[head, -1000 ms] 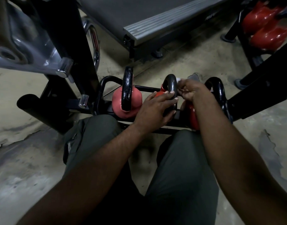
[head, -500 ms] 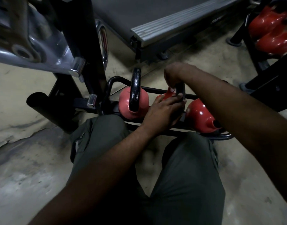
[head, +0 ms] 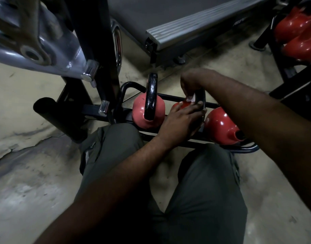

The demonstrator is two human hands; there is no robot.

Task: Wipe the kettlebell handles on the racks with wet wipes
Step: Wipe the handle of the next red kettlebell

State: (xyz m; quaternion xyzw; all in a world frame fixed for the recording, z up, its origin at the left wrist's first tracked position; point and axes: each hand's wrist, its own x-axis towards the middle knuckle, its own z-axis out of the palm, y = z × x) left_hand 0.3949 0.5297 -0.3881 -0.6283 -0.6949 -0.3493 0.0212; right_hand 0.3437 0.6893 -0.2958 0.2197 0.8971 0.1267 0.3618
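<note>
Crossing over the arch of the middle handle (head: 201,95), the right hand (head: 192,81) now sits curled on the handle's far left side. A second ago it was working the right side, next to the red kettlebell (head: 221,128). It pinches a white wet wipe (head: 190,99) against the black metal, just above the middle kettlebell (head: 179,105). The left hand (head: 181,122) has barely shifted: it lies over that bell's body, fingertips hooked round the handle's near leg, steadying it on the low rack (head: 195,143). By my reading, this handle is being wiped on its second side and is nearly done. The pink kettlebell (head: 147,111), just to the left, has its handle free, as does the red one.
</note>
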